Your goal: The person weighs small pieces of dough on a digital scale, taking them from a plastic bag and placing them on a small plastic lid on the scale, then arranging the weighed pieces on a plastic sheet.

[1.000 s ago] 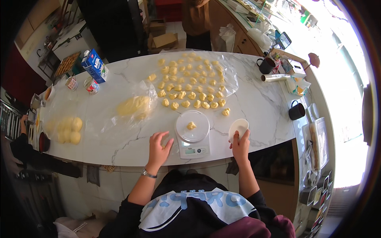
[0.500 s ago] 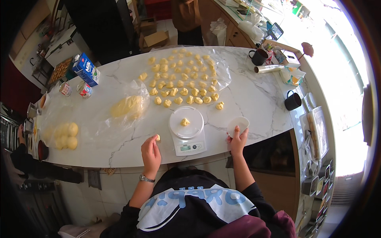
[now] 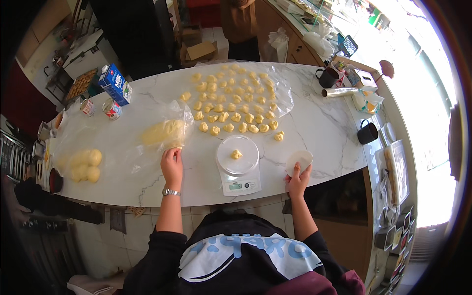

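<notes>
A small lump of dough (image 3: 236, 154) rests on the round plate of a white kitchen scale (image 3: 238, 177) in front of me. My left hand (image 3: 172, 169), wearing a watch, is closed in a pinch at the near edge of a large yellow dough mass (image 3: 164, 132) under clear plastic. A small piece of dough (image 3: 179, 147) shows at its fingertips, partly hidden. Right of the scale, my right hand (image 3: 297, 183) grips a white, rounded dough scraper (image 3: 301, 158), thumb on top. Beyond the scale, several dough pieces (image 3: 236, 117) lie in rows on a plastic sheet.
Several smooth dough balls (image 3: 92, 164) lie under plastic at left. A blue milk carton (image 3: 116, 84) and two cans (image 3: 112, 109) stand behind them. Dark mugs (image 3: 367, 132) and a film roll (image 3: 339, 92) line the right side. A person (image 3: 240, 24) stands across the table.
My left hand has moved left and away from me, from beside the scale to the big dough's edge. My right hand still holds the scraper. The whole view has shifted slightly.
</notes>
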Available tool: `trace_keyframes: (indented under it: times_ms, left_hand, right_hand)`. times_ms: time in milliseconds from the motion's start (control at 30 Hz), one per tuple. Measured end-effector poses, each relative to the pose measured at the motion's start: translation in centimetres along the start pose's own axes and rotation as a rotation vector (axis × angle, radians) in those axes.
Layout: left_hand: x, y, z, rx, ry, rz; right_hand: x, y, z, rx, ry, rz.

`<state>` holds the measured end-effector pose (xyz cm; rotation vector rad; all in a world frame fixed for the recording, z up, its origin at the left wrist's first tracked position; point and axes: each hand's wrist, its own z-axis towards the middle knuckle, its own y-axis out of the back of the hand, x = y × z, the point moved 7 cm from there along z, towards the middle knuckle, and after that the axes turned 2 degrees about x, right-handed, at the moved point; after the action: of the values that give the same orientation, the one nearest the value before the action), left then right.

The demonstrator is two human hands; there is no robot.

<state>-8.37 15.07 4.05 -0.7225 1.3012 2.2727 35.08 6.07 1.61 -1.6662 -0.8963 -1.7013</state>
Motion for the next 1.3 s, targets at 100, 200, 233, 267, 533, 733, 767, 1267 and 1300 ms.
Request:
trace_keyframes:
  times_ms: [100,200,233,267,533,733,767,1267,1300]
  left_hand:
    - [1.0,0.1,1.9,-0.015,0.01,0.077]
    - [2.1,0.0,2.5,0.026,-0.04,0.14]
    - [2.4,-0.2,2.2,0.053,-0.062,0.165]
    - [1.7,-0.4,1.7,0.066,-0.113,0.183]
    - [-13.7,-2.9,-1.3,0.524,-0.083,-0.376]
    - [-15.0,-7.4,-1.8,0.566,-0.336,-0.313]
    - [-15.6,-7.4,-1.4,0.573,-0.294,-0.374]
    - [-18.8,-15.0,-0.5,0.847,0.113,-0.884]
    - [-17.5,-13.7,-0.6,0.75,0.133,-0.927]
  right_hand:
    - [-0.3,0.1,0.1,0.007,-0.001,0.002]
    - [-0.2,-0.3,0.0,0.018,0.01,-0.003]
    - [-0.2,-0.4,0.0,0.023,0.017,0.002]
    - [-0.4,-0.4,0.1,0.023,0.022,0.005]
    - [0.3,0.1,-0.3,-0.014,0.031,0.005]
    - [-0.3,-0.2,-0.2,-0.012,0.044,-0.002]
    - [-0.4,0.0,-0.1,-0.021,0.044,-0.004]
    - [-0.3,0.8,-0.2,-0.038,0.023,-0.091]
    - [-0.4,0.6,-0.3,-0.027,0.025,-0.095]
